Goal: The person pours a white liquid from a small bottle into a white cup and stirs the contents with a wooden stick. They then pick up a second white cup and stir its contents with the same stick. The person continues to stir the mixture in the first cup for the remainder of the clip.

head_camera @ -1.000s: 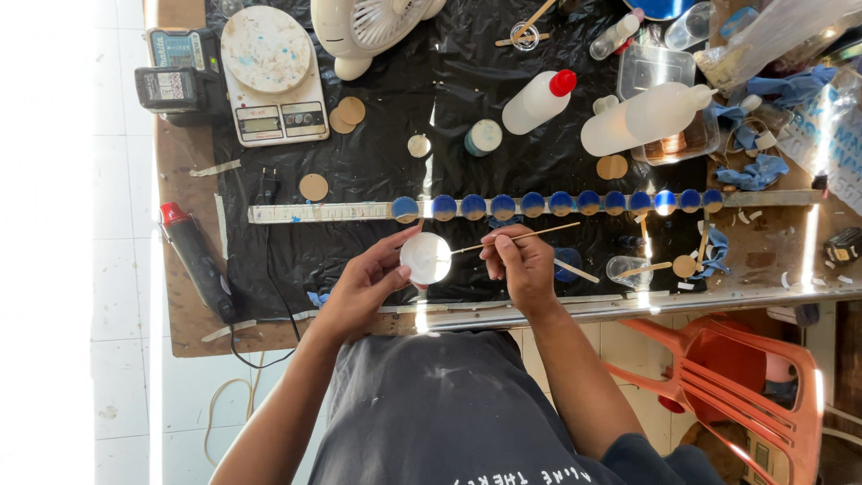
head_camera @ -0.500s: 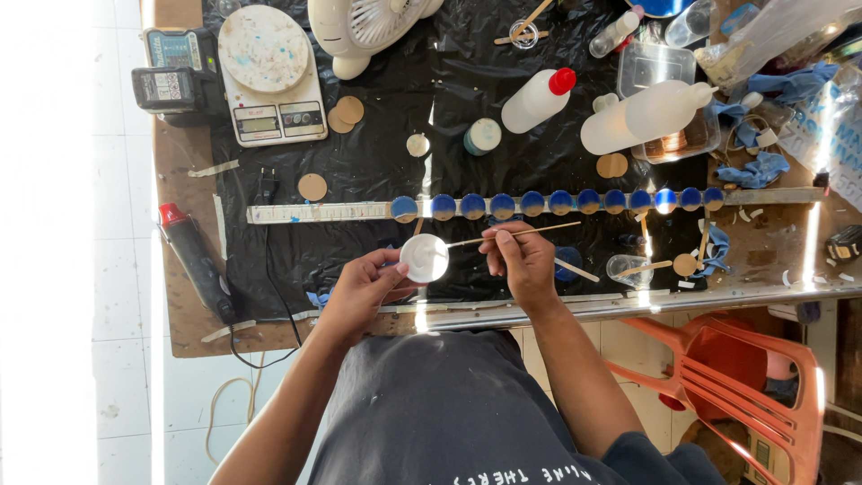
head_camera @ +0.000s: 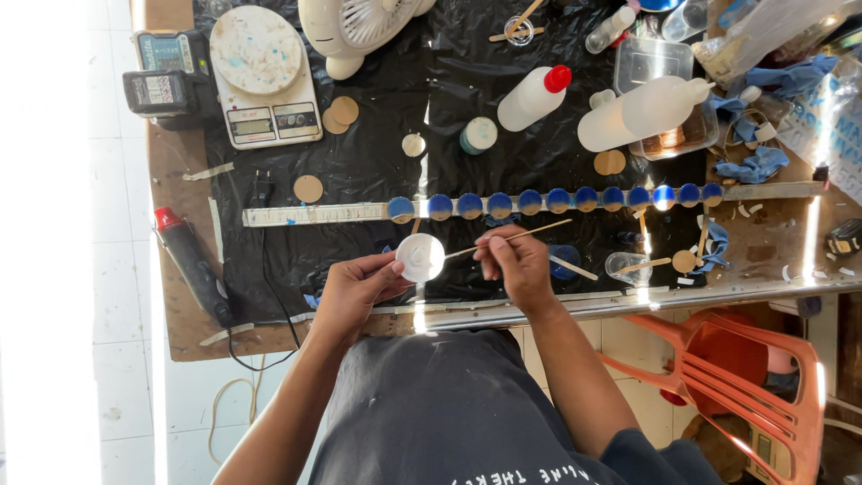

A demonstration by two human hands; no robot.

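My left hand (head_camera: 359, 289) holds a small white round cup (head_camera: 420, 257) above the black plastic sheet near the table's front edge. My right hand (head_camera: 514, 266) grips a thin wooden stick (head_camera: 525, 233) whose left tip reaches into the cup. Just beyond the hands, a long pale strip (head_camera: 314, 214) carries a row of several blue discs (head_camera: 557, 199).
A digital scale (head_camera: 265, 76) with a round paint-spattered plate stands at the back left, a white fan (head_camera: 355, 27) behind it. Squeeze bottles (head_camera: 642, 112) lie at the back right. A red-tipped tool (head_camera: 190, 262) lies on the left. An orange plastic chair (head_camera: 745, 377) stands at my right.
The hands have stayed nearly in place; the stick's tip has shifted slightly at the cup.
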